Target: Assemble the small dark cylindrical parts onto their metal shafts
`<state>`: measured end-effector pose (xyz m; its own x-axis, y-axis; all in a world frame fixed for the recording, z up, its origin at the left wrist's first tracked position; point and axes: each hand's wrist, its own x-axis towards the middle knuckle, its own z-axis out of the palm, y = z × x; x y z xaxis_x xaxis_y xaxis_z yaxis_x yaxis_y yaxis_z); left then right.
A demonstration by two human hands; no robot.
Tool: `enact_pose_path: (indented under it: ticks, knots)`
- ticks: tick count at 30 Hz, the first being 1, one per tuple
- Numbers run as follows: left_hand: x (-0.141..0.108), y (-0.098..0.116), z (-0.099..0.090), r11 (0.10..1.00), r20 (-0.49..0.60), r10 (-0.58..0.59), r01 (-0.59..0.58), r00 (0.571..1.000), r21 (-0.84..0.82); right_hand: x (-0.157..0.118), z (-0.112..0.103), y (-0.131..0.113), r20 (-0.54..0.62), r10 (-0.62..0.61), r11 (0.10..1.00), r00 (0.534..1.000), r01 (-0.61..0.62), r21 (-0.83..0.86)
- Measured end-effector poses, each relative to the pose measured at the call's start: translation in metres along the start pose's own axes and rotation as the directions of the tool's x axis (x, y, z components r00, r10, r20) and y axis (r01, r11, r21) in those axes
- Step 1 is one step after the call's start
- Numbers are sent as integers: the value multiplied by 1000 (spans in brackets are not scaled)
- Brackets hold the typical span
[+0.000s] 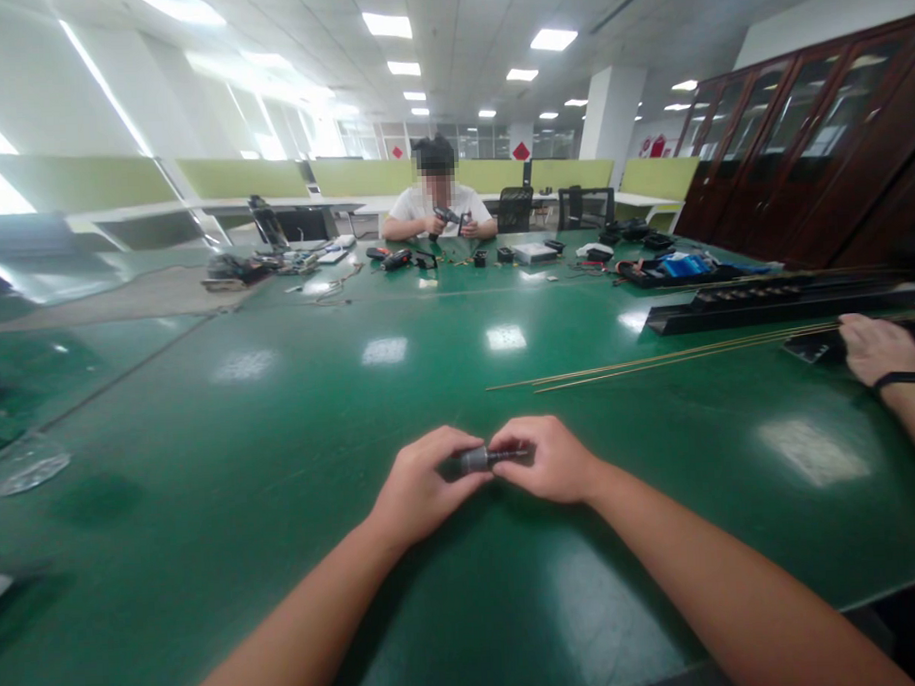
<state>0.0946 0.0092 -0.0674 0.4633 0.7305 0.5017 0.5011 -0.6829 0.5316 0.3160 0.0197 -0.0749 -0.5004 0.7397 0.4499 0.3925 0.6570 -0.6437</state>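
Note:
Between my hands, a little above or on the green tabletop, is a short dark grey cylindrical part (pixel 475 459) with a thin dark shaft (pixel 506 454) pointing right. My left hand (pixel 428 482) is closed around the thick cylinder, thumb in front and fingers behind. At the other end, my right hand (pixel 548 460) pinches the thin shaft, its fingertips close to the cylinder's end. Fingers cover part of the piece, so its exact kind cannot be told.
Thin brass-coloured rods (pixel 623 365) lie to the right, near another person's hand (pixel 882 348) and a black metal channel (pixel 727 317). Across the green table (pixel 316 388), a person (pixel 437 199) holds a dark tool among several tools. A clear round dish (pixel 31 473) sits left.

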Motion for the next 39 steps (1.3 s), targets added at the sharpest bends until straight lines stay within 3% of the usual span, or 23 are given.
enact_pose_path:
  ticks: [39]
  knots:
    - [0, 0, -2, 1000, -17, -8, 8, 1000, 18, 0, -5, 1, 14, 61, 998, 998, -61, 12]
